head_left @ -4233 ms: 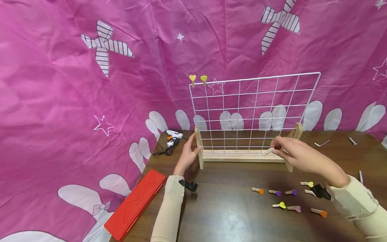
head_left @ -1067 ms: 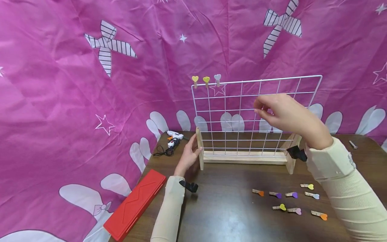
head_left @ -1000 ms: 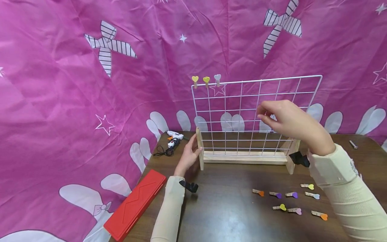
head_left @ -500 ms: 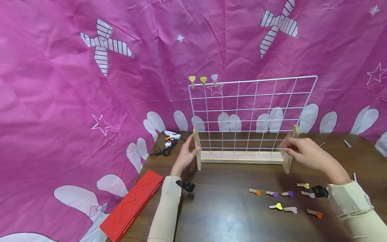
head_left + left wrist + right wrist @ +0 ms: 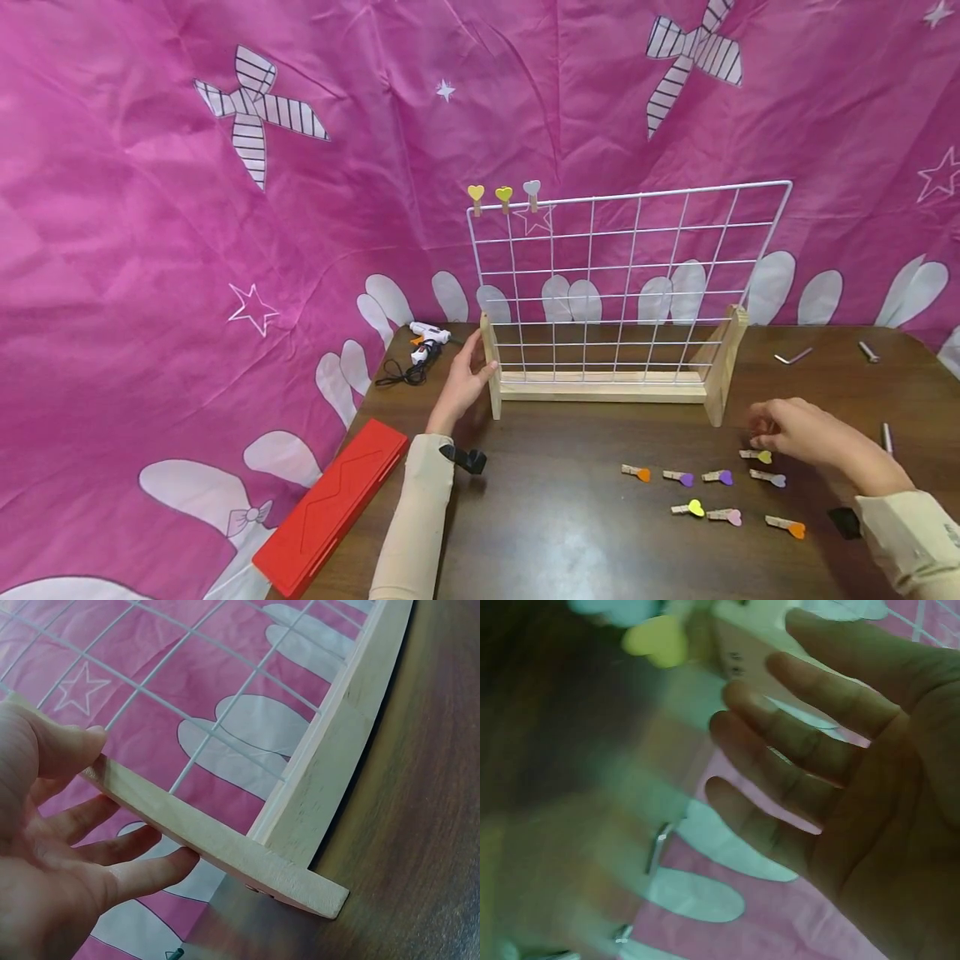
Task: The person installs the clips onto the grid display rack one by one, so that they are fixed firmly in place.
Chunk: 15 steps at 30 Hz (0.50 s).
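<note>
A white wire grid rack (image 5: 611, 283) on a wooden base stands upright on the table. My left hand (image 5: 462, 385) grips its left wooden leg (image 5: 217, 836), thumb on the front edge and fingers along the outer face. Three small heart clothespins sit on the top wire at the left: pale yellow (image 5: 476, 194), yellow (image 5: 504, 196) and white (image 5: 532, 191). My right hand (image 5: 802, 429) holds nothing, its fingers loosely bent and spread, just over a pale yellow heart clothespin (image 5: 756, 456). A white heart clothespin (image 5: 768, 478) lies nearer to me.
More heart clothespins lie in front of the rack, among them orange (image 5: 636, 472), purple (image 5: 717, 477), yellow (image 5: 687, 508) and pink (image 5: 724, 517). A red case (image 5: 333, 504) and a glue gun (image 5: 431, 333) are at the left. An L-shaped hex key (image 5: 793, 357) lies behind at right.
A white heart clothespin has gone from my right hand onto the top wire. My right hand has since come down and right, to the loose clothespins. My left hand keeps its place.
</note>
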{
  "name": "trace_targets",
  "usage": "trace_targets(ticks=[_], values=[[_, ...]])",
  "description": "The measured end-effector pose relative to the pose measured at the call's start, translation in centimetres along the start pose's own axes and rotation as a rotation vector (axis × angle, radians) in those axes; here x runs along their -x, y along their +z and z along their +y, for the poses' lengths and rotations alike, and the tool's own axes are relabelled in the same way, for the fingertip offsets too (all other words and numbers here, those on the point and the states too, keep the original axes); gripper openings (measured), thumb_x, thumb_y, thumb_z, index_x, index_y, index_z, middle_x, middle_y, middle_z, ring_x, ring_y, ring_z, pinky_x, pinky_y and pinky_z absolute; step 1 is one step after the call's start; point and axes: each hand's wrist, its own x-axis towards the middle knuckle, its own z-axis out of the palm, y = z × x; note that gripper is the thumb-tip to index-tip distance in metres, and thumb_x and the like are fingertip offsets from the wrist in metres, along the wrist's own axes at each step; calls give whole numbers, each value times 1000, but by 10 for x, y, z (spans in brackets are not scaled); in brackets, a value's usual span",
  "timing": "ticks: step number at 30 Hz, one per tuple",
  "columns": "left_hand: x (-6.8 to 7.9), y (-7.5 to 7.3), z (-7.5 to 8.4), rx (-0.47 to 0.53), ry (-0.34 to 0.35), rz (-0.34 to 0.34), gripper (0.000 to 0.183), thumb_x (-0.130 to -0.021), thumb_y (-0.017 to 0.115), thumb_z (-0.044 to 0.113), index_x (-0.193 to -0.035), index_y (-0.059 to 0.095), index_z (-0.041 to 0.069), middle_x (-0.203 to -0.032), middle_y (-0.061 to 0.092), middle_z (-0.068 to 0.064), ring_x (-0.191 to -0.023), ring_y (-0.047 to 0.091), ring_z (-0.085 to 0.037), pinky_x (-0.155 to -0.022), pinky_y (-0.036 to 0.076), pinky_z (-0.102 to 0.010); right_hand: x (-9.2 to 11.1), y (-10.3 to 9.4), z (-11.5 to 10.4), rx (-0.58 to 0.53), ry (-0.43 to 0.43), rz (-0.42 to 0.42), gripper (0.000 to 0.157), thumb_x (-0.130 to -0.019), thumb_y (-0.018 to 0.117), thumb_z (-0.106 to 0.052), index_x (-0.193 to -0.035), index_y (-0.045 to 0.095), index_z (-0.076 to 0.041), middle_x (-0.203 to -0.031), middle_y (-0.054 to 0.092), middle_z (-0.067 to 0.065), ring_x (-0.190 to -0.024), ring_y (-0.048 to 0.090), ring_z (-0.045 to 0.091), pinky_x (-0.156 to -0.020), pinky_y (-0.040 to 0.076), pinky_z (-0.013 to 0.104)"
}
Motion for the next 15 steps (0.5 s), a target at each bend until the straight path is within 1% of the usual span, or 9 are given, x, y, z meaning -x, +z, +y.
trace_targets(ticks=[2,3,6,8,12,15], values=[[1,1,1,-8,-1,6,63,-88,52,-9,-143,24,-3,-138,37,-28,-123,40,-39,-99,38,-46,4,6,5,-5,19,-44,14,-74,72,-10,-78,60,-14,-66,49,-13,-59,43,0,-48,37,24],[1,1,1,-10,2,10,62,-88,52,-9,-143,24,-4,-138,37,-28,-123,41,-39,-99,38,-46,5,9,7,-3,32,-50,15,-72,73,-10,-78,60,-15,-66,48,-13,-59,42,0,-49,36,24],[1,2,1,-4,14,14,62,-87,52,-9,-143,24,-4,-139,36,-28,-124,40,-39,-99,38,-47,8,15,13,-6,45,-59,17,-69,74,-10,-77,60,-16,-66,47,-11,-59,41,3,-49,35,25],[1,2,1,-5,15,15,62,-87,52,-10,-143,24,-4,-139,35,-28,-124,40,-39,-100,37,-47,9,18,15,-10,57,-65,17,-69,75,-10,-78,62,-16,-68,49,-11,-60,42,3,-51,36,25],[1,2,1,-19,1,15,62,-87,52,-10,-143,23,-5,-140,34,-28,-125,39,-39,-100,36,-47,10,20,20,-18,60,-82,16,-70,75,-8,-78,63,-16,-68,49,-10,-61,42,4,-51,37,25],[0,3,1,0,-10,12,63,-87,51,-11,-143,22,-4,-141,33,-28,-125,38,-39,-98,38,-48,10,22,20,-20,62,-81,16,-70,74,-7,-77,64,-16,-67,48,-11,-61,41,4,-51,35,24]])
